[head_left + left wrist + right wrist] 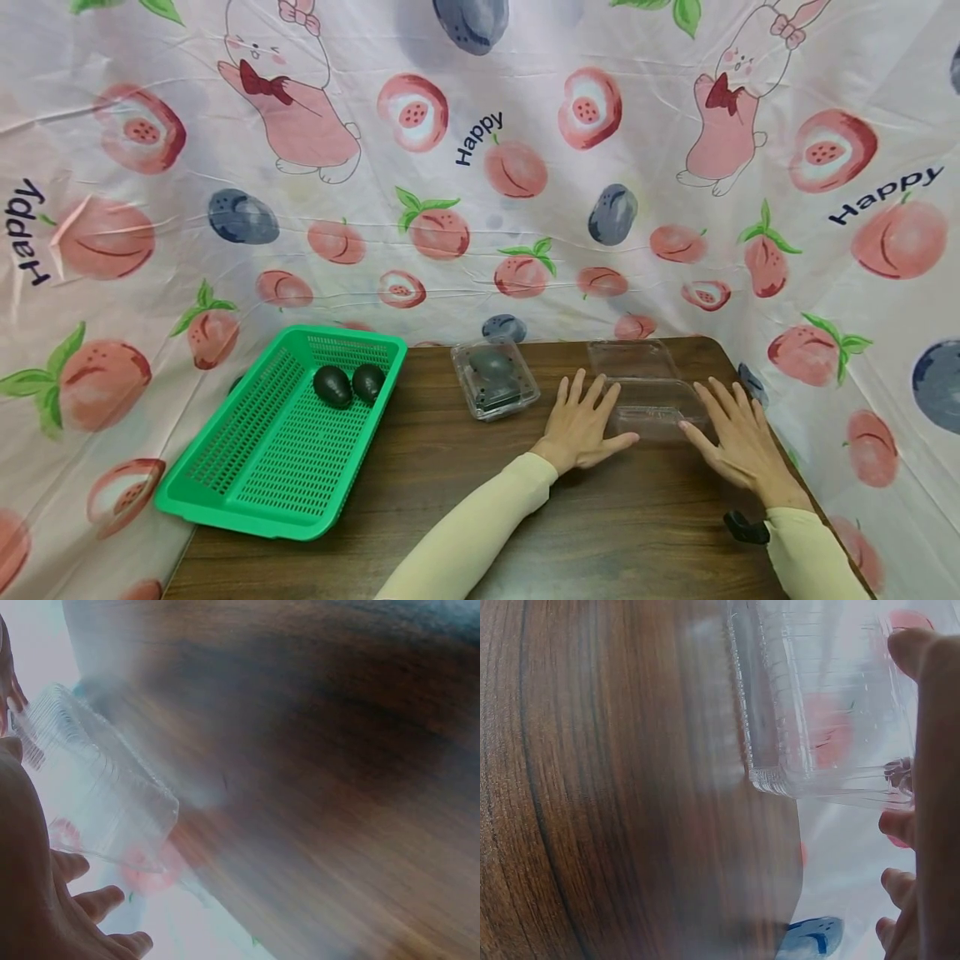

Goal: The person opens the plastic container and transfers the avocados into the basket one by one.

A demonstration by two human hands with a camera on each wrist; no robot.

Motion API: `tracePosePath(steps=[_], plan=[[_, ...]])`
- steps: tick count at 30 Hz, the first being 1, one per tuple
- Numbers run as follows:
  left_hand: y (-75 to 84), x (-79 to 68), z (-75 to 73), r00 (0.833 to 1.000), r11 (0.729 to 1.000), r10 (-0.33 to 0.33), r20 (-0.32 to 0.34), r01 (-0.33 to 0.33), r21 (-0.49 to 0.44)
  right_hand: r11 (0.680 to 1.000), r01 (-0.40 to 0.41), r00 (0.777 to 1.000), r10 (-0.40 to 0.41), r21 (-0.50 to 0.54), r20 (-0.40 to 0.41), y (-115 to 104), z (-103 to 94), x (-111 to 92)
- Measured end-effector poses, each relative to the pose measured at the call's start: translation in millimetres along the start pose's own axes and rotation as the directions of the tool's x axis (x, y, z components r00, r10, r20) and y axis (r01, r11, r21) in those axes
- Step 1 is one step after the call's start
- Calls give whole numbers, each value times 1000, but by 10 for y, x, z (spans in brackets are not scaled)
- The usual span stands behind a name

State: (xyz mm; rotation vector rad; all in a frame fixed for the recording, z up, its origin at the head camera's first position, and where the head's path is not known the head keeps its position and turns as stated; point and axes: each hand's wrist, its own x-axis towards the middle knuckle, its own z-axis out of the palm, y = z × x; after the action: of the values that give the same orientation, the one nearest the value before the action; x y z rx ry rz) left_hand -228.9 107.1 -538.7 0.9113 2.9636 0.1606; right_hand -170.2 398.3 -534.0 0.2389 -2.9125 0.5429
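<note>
An opened clear plastic clamshell container (648,412) sits at the table's right back, its lid (633,358) folded back toward the wall. My left hand (580,425) is at the container's left side, fingers spread and straight. On the opposite side my right hand (738,446) is likewise spread, its thumb tip close to the front corner. In the left wrist view the container (105,787) appears beyond the fingers; the right wrist view shows its ridged wall (780,735) beside the hand. Nothing shows inside it.
Left of my hands stands a closed clear container (495,379) with a dark avocado inside. A green plastic basket (255,521) at the left holds two dark avocados (332,387). Fruit-printed cloth (480,208) hangs around the wooden table (600,533).
</note>
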Motion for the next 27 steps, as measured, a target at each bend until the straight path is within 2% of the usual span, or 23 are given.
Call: tracePosePath(steps=[11,16,27], plan=[[-49,32,-63,1000,1000,2,-12,-2,-22,999,11,999,-13,-37,-45,-48,-99,61],[-96,0,-131,1000,1000,-3,-28,2,-24,998,15,998,-19,-56,-63,-105,-123,108],[-328,-101,-209,998,1000,-22,-53,22,0,995,77,991,-84,-67,-108,-293,-140,187]])
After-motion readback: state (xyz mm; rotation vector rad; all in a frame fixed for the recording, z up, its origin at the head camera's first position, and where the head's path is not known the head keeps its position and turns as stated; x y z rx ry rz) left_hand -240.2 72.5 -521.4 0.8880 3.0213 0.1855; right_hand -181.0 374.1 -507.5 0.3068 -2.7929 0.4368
